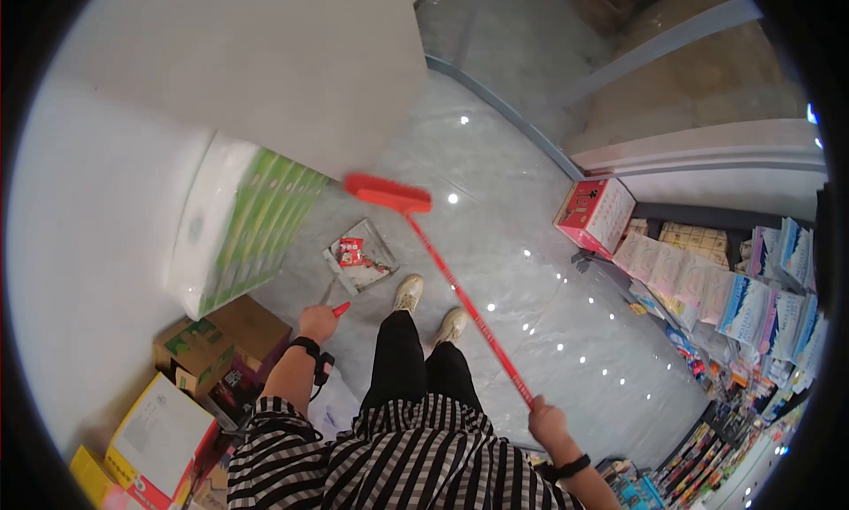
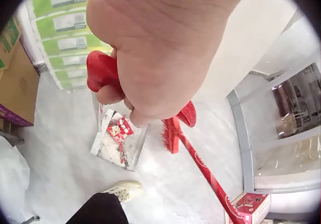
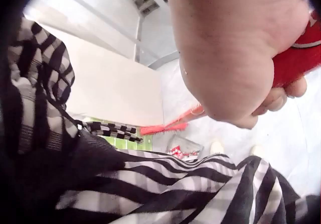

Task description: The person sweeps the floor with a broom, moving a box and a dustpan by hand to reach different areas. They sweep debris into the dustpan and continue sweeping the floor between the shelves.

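Note:
My left hand point(image 1: 318, 323) grips the red handle point(image 1: 341, 309) of a metal dustpan point(image 1: 378, 242), which sits low over the grey floor ahead of my feet. A red wrapper point(image 1: 351, 251) and whitish debris lie in the pan. Out to the right, my right hand point(image 1: 550, 424) holds a long red broom point(image 1: 460, 293) near the top of its stick. The broom's bristled head point(image 1: 389, 194) is beyond the dustpan, beside the corner of a pale panel. In the left wrist view, fingers curl round the red grip point(image 2: 103, 71); the right wrist view shows the red stick point(image 3: 301, 58) in the fist.
Green-and-white packs point(image 1: 265, 218) are stacked at left, above cardboard boxes point(image 1: 199, 355). A red-and-white box point(image 1: 594, 214) stands at right by shelves of packaged goods point(image 1: 747, 307). Glass panels with a grey bottom frame point(image 1: 504, 108) edge the far floor. My shoes point(image 1: 409, 293) are close behind the dustpan.

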`<action>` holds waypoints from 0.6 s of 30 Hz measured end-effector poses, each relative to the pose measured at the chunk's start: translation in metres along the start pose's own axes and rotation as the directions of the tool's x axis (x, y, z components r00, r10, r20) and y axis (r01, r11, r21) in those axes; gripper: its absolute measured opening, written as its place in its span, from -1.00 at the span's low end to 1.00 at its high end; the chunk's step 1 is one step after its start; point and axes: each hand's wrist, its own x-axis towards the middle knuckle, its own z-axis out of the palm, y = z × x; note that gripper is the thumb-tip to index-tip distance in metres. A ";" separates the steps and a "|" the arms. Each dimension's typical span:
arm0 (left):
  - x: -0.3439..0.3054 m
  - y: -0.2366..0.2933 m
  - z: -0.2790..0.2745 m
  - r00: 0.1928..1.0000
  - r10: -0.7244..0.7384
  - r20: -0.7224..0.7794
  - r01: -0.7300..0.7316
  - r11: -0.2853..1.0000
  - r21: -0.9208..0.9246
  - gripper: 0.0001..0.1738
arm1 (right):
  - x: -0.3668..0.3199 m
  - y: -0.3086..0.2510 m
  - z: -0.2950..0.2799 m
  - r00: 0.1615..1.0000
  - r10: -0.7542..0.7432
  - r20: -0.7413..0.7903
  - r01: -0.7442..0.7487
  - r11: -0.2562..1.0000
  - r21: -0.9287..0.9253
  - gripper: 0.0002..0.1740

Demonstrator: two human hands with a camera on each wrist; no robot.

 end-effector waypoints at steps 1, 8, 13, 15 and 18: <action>-0.004 0.003 -0.002 0.998 -0.053 0.022 0.054 0.997 -0.056 -0.63 | 0.018 0.010 -0.003 0.999 -0.001 -0.039 -0.001 0.999 -0.035 -0.85; -0.044 0.014 0.017 0.964 -0.252 -0.090 0.232 0.954 -0.189 -0.62 | 0.093 0.047 -0.036 0.993 -0.026 -0.118 0.006 0.986 -0.169 -0.86; -0.095 0.043 0.024 0.935 -0.307 -0.177 0.249 0.925 -0.288 -0.62 | 0.114 0.068 -0.026 0.990 -0.033 -0.139 0.010 0.986 -0.168 -0.78; -0.117 0.058 0.030 0.893 -0.387 -0.229 0.289 0.883 -0.369 -0.63 | 0.124 0.066 -0.026 0.987 -0.053 -0.149 0.035 0.992 -0.118 -0.66; -0.146 0.074 0.053 0.808 -0.502 -0.307 0.315 0.810 -0.495 -0.62 | 0.157 0.047 -0.021 0.986 -0.087 -0.139 0.079 0.995 -0.062 -0.49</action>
